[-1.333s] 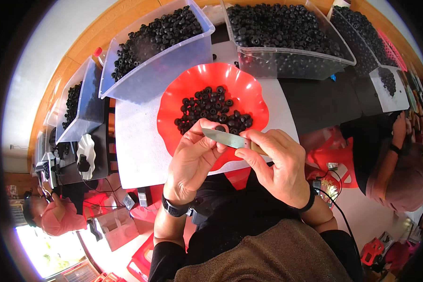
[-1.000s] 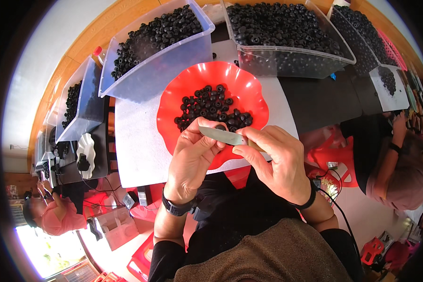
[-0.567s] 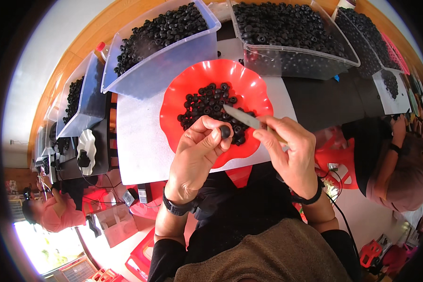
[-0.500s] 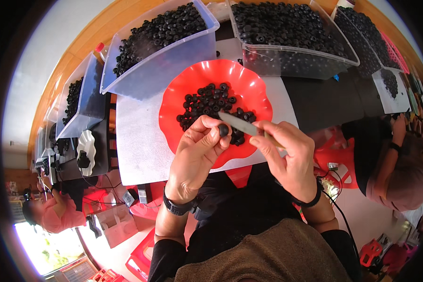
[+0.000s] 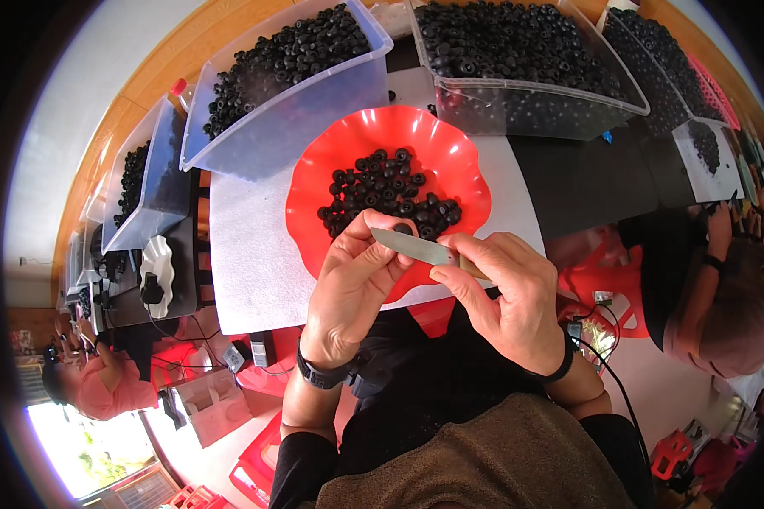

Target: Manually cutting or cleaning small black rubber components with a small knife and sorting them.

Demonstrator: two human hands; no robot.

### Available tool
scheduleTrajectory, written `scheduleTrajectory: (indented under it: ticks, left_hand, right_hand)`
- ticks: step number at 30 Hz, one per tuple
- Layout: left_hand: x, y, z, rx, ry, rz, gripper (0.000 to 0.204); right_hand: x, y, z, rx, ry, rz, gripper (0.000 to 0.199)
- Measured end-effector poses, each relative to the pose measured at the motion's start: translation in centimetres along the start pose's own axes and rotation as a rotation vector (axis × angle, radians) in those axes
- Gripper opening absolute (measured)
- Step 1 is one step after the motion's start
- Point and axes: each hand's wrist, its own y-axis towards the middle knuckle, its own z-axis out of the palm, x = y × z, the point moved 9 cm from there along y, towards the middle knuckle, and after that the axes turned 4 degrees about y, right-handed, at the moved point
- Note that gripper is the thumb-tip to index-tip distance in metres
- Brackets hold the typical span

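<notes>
Black bead (image 5: pixel 403 228) sits between the hands (image 5: pixel 350 278) (image 5: pixel 509 299), pinched by the left.

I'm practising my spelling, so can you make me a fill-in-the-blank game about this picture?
1. The right hand holds a ____.
2. The left hand pinches a small piece coloured ____.
3. The wavy-edged bowl is coloured ____.
4. The mat under the bowl is coloured ____.

Missing words: knife, black, red, white.

A pale bag (image 5: pixel 216 411), lower left — a person in pink (image 5: pixel 115 388) nearby.
</notes>
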Motion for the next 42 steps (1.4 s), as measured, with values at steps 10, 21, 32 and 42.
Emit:
scheduleTrajectory:
  ticks: [10, 21, 32, 42]
  left_hand:
    - [0.5, -0.9, 1.9, 0.123, 0.115, -0.046, 0.006]
    - [-0.1, -0.4, 0.6, 0.006, -0.031, 0.0, 0.006]
    - [-0.1, -0.2, 0.7, -0.013, 0.049, 0.011, 0.005]
    - [-0.2, -0.1, 0.5, 0.085, -0.033, 0.068, 0.004]
  right_hand:
    - [-2.2, 0.6, 0.6, -0.034, -0.077, 0.083, 0.02]
    - [-0.6, -0.3, -0.7, -0.014, 0.088, 0.088, 0.023]
    - [0.3, -0.6, -0.4, 0.031, -0.002, 0.028, 0.026]
    - [-4.0, -0.7, -0.8, -0.057, 0.371, 0.341, 0.024]
